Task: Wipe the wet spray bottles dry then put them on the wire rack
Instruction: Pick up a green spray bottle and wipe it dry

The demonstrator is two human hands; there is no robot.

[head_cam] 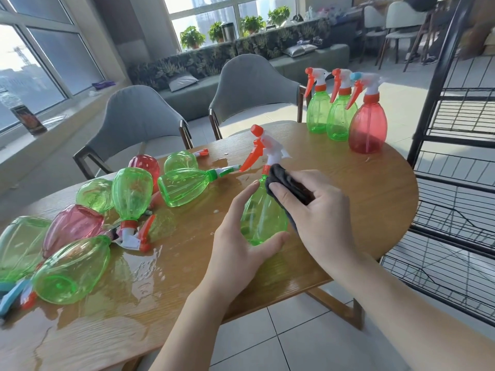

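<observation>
My left hand [242, 236] grips the base of a green spray bottle [263, 215] with an orange trigger, held tilted above the wooden table [348, 199]. My right hand [316, 207] holds a dark cloth [284, 180] against the bottle's shoulder, just under the white spray head. Several wet green and red bottles [128, 194] lie in a heap on the table's left side, in puddles of water. Three upright bottles stand at the far right corner: two green ones [318, 111] and a red one [368, 124]. The black wire rack [460, 183] stands to the right of the table.
Two grey chairs [249, 87] are pushed up to the table's far side. Water [134, 277] spreads over the left and middle of the tabletop. A sofa bench and potted plants line the windows behind. Tiled floor lies between table and rack.
</observation>
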